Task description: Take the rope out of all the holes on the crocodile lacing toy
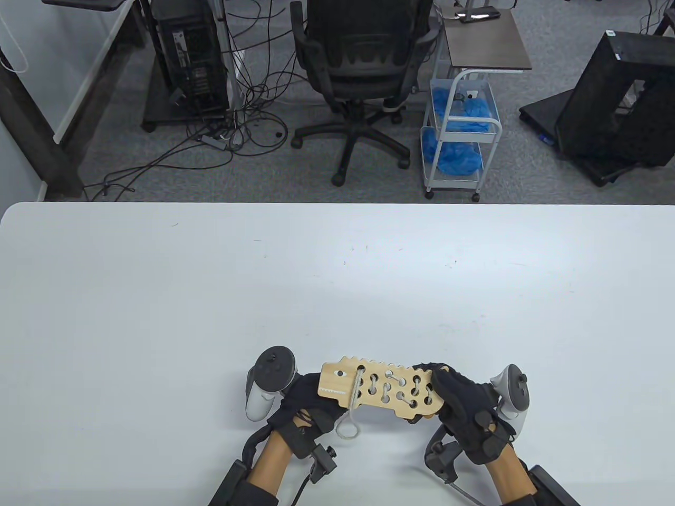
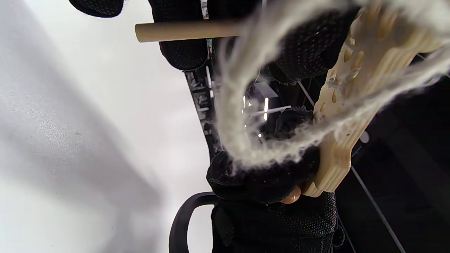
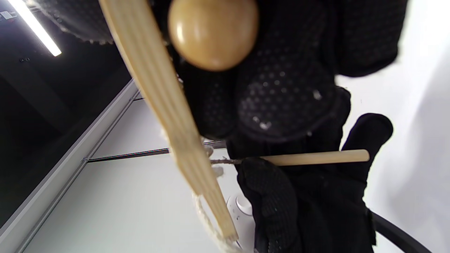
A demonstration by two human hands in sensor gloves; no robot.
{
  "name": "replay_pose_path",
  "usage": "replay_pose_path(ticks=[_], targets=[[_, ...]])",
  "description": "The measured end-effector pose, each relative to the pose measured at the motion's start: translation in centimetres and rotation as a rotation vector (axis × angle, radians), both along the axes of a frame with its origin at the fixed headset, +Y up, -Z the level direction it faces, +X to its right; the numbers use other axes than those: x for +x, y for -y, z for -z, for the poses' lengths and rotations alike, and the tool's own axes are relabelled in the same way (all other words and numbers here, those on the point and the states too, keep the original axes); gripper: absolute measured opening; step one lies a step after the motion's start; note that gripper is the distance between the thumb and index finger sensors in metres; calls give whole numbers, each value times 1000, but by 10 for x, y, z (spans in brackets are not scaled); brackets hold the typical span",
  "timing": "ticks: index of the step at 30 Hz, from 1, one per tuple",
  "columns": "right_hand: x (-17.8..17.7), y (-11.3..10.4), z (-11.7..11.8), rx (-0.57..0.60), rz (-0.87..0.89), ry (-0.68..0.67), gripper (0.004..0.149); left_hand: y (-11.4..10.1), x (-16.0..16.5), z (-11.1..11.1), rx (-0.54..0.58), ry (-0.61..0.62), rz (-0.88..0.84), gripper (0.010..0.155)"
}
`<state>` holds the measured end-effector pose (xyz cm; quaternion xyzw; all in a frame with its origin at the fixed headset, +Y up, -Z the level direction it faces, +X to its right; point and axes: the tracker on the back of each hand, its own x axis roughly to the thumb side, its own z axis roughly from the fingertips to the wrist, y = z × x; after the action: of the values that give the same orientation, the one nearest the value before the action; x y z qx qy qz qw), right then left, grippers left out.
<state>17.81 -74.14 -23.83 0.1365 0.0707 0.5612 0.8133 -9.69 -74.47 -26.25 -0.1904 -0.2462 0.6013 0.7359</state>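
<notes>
I hold the wooden crocodile lacing board [image 1: 333, 380] just above the white table, near its front edge. My left hand [image 1: 303, 400] is under the head end and pinches the rope's wooden needle [image 3: 316, 157] below the board. My right hand [image 1: 453, 395] grips the tail end. The cream rope [image 1: 354, 398] runs through several holes and crosses the head, with a loop hanging below. The left wrist view shows that loop [image 2: 235, 105] blurred and close, the board [image 2: 337, 154] edge-on and the needle [image 2: 182, 31]. A round wooden bead [image 3: 212, 33] sits by my right fingers, beside the board [image 3: 165, 105].
The white table [image 1: 211, 290] stretches wide beyond the hands. Past its far edge stand an office chair [image 1: 364, 79], a white cart [image 1: 459, 132] with blue items, a computer tower [image 1: 192, 58] with floor cables, and a black case [image 1: 617, 100].
</notes>
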Motion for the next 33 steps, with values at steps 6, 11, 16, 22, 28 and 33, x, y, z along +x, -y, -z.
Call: replay_pose_path(ticks=[6,11,16,22,28,33], targets=[[-1,0,0,0,-4,3,51,-2,0,-1,7,-18,31,47],[5,1,1,-3,-11,46,51,-2,-3,0,19,-61,75,54],[13,2,2,-11,-27,105,51,-3,-6,0,49,-114,150,58],[21,4,3,-32,-28,168,51,-5,-10,0,108,-198,288,65],[31,6,4,-53,-76,244,51,-12,-23,0,192,-348,382,49],[38,7,4,-70,-75,290,51,-20,-36,-2,259,-489,474,47]])
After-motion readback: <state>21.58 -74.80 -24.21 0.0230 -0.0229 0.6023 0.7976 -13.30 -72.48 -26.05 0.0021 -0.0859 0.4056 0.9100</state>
